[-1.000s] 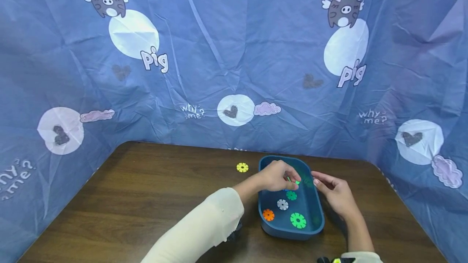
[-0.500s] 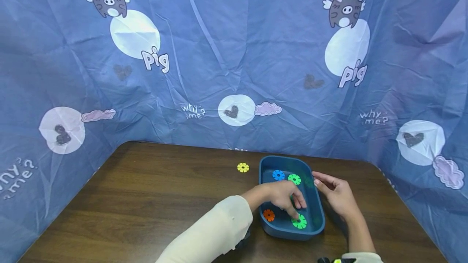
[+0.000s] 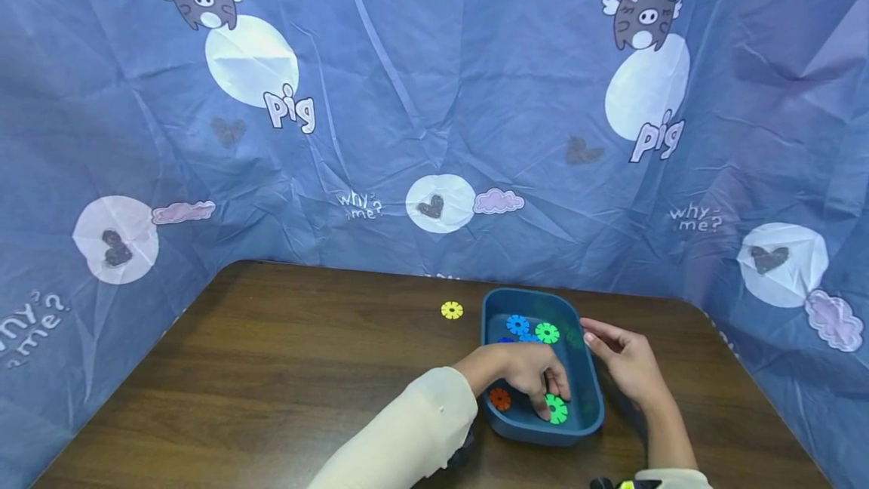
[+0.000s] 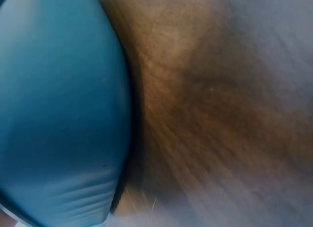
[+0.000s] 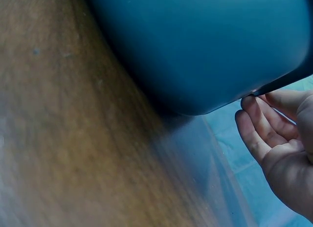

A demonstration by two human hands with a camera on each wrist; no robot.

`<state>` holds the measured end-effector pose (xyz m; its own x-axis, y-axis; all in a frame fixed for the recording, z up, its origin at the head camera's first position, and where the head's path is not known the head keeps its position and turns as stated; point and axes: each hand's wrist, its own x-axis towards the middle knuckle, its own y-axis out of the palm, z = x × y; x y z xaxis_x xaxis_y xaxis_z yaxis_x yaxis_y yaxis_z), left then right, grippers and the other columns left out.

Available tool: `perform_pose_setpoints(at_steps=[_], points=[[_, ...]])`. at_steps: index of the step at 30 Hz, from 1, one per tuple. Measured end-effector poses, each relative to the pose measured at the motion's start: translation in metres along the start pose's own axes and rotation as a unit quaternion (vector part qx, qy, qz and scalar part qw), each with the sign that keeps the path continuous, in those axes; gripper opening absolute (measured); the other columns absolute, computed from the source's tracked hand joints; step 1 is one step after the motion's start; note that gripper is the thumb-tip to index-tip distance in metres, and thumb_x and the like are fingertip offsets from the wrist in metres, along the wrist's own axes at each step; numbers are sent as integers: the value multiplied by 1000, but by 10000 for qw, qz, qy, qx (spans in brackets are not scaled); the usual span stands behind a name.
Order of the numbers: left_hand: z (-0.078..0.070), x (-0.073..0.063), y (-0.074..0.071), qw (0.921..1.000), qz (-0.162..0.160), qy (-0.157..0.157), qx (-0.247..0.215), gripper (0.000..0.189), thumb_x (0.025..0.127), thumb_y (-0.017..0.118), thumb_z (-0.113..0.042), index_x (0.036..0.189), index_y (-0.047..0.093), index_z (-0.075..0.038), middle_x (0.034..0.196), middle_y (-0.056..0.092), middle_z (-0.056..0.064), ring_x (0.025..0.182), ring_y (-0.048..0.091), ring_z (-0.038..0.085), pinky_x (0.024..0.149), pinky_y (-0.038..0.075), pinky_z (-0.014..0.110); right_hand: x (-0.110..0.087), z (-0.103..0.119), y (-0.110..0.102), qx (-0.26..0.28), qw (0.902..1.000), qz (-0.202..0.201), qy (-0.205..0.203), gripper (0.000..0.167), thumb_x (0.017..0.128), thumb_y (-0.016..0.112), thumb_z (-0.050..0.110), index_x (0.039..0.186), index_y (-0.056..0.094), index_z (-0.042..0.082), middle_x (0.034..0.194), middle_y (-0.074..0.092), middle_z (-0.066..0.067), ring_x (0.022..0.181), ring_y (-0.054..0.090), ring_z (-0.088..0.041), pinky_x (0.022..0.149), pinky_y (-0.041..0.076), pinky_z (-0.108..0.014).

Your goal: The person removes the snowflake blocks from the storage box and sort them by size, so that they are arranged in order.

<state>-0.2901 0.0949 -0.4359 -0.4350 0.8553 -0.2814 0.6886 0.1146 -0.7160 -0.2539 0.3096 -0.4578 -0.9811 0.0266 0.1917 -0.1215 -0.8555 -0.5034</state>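
Note:
My left hand (image 3: pixel 532 370) reaches down into a blue plastic tray (image 3: pixel 591 368). Its thumb and fingers pinch a large bright green notched disc (image 3: pixel 557 410) near the tray's front right corner. My right hand (image 3: pixel 626 362) holds the tray's right rim between thumb and fingers; the right wrist view shows the fingertips (image 5: pixel 249 102) at that rim. Also in the tray are an orange disc (image 3: pixel 500 399), a blue disc (image 3: pixel 517 324) and a smaller green disc (image 3: pixel 546 333). Other discs are partly hidden by my left hand. The left wrist view shows only the tray's outer wall (image 4: pixel 63 104) and the table.
A yellow notched disc (image 3: pixel 451 310) lies on the brown wooden table (image 3: pixel 305 368), left of the tray's far end. Behind the table hangs a blue printed cloth (image 3: pixel 380 96).
My left hand moved from the tray's far half toward its front, leaving the smaller green disc behind, and came onto the large green one. My right hand stays at the rim.

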Motion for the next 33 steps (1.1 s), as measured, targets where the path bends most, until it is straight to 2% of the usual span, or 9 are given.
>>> perform_pose_setpoints(at_steps=[4,11,18,24,29,33], points=[[0,0,-2,9999,-90,-67,70,31,82,87,-11,111,77,-16,96,69,-13,91,60,-2,82,49,12,0,2,0,30,10000,24,67,41,104,63,26,135,65,0,134,65,-19,104,59,9,84,51,-14],[-1,-4,-8,9981,-518,-300,148,18,83,87,-12,97,75,-17,86,66,-9,81,57,4,73,50,14,0,4,0,68,9997,80,223,42,104,63,27,137,63,0,135,64,-19,104,60,6,84,51,-14],[0,-7,-21,9982,-596,4,7,10,91,78,-8,97,76,-16,87,68,-10,83,60,3,73,51,15,0,3,0,-5,9999,10,147,40,104,63,24,136,64,0,130,67,-20,102,62,4,83,52,-15],[3,-13,-38,9948,-959,123,-315,13,92,75,-3,101,77,-12,88,70,-9,83,64,5,71,53,18,1,2,0,-59,9999,15,93,39,104,63,23,136,64,0,131,67,-19,102,62,4,82,52,-15],[5,-24,-57,9877,-1430,117,-616,16,92,71,0,106,77,-6,90,72,-5,83,65,7,72,55,19,1,2,1,-100,9998,-3,169,40,104,63,24,136,64,1,133,66,-19,111,65,-10,82,52,-14],[10,-33,-70,9775,-1885,82,-938,17,93,69,1,108,76,-2,90,73,-1,82,67,11,71,55,20,1,2,2,-156,9994,18,301,41,104,62,26,137,63,2,134,65,-19,117,64,-25,82,52,-14]])
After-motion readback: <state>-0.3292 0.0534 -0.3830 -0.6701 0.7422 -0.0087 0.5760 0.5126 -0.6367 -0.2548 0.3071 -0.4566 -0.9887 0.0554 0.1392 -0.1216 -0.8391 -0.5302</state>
